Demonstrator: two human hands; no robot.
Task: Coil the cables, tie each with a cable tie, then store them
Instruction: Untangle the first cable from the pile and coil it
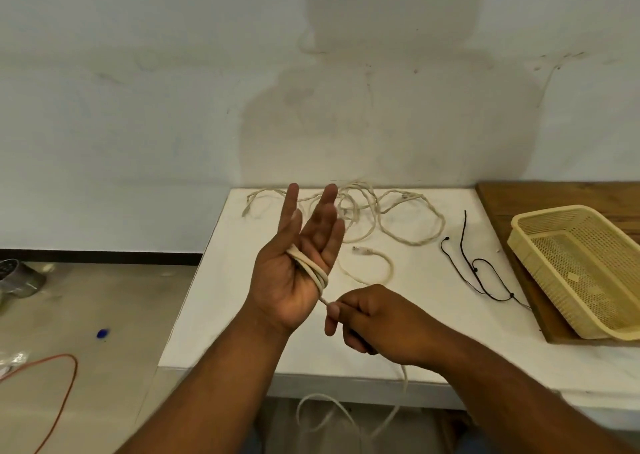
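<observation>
My left hand is raised palm up over the white table, fingers spread. A cream cable is wound in a few turns around its fingers. My right hand pinches the same cable just below the left palm, and the cable's slack hangs off the table's front edge in loops. Its plug end lies on the table behind my hands. A second cream cable lies tangled at the back of the table. Thin black cable ties lie to the right.
A cream plastic mesh basket sits on a wooden board at the right. A wall stands close behind the table. On the floor at left are an orange wire, a metal can and a small blue object.
</observation>
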